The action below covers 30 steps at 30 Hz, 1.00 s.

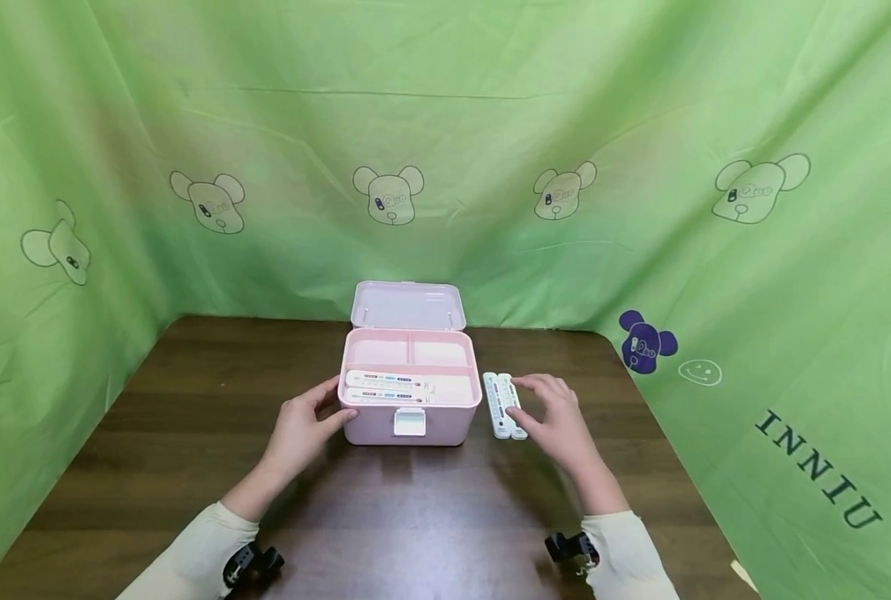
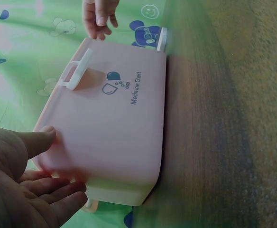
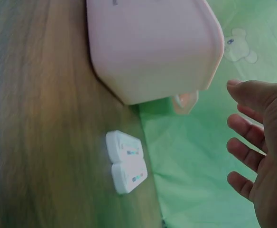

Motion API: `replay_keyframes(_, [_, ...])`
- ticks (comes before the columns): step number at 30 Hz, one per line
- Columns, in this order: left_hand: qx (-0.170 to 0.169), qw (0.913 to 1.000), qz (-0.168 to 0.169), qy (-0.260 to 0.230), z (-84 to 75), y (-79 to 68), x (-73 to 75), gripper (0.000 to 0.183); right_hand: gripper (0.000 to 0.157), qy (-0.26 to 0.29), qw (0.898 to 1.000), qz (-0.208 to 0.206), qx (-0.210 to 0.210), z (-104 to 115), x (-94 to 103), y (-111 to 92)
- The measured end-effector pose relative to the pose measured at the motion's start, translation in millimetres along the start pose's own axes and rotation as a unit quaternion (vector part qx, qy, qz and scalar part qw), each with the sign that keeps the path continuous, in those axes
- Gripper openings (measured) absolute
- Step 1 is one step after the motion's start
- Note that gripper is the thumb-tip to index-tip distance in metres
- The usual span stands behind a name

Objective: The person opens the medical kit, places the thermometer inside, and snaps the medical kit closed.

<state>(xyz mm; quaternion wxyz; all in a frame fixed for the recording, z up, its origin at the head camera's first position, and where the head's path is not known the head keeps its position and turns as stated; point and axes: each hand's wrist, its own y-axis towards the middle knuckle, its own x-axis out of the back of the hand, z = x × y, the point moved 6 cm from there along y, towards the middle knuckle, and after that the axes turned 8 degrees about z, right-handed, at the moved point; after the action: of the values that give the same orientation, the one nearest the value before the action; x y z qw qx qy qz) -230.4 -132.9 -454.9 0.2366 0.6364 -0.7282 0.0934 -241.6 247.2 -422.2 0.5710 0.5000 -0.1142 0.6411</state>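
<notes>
A pink medicine chest [image 1: 373,427] stands on the table with its lid [image 1: 407,306] raised at the back and a white latch [image 1: 410,422] on the front. In its front compartment lie slim white printed cases [image 1: 385,381], like thermometer cases. My left hand [image 1: 304,423] is at the chest's left front corner, thumb by the front rim and loosely bent fingers along the left side. Two similar white cases [image 1: 500,408] lie side by side on the table, right of the chest. Above them hovers my right hand [image 1: 558,421], thumb and fingers spread; the right wrist view shows it apart from them.
The dark wooden table [image 1: 227,392] carries the chest near its far edge. A green curtain [image 1: 475,125] with bear prints hangs behind and along both sides. Two small divided compartments [image 1: 377,347] sit at the back of the chest.
</notes>
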Motion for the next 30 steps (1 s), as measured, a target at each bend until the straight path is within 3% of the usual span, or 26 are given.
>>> replay_keyframes(7, [0.005,1.0,0.001,-0.002,1.9,-1.2,-2.4,0.063,0.051,-0.008,0.998,0.03,-0.047,-21,-1.4,-14])
replay_keyframes(18, [0.003,1.0,-0.002,0.007,2.8,1.5,-0.7,0.063,0.057,-0.011,0.994,0.072,-0.085,-46,-7.1,-21])
replay_keyframes(30, [0.004,1.0,0.0,0.005,2.2,1.2,-0.5,0.064,0.065,-0.019,0.976,0.153,-0.154,-67,-20.1,-24])
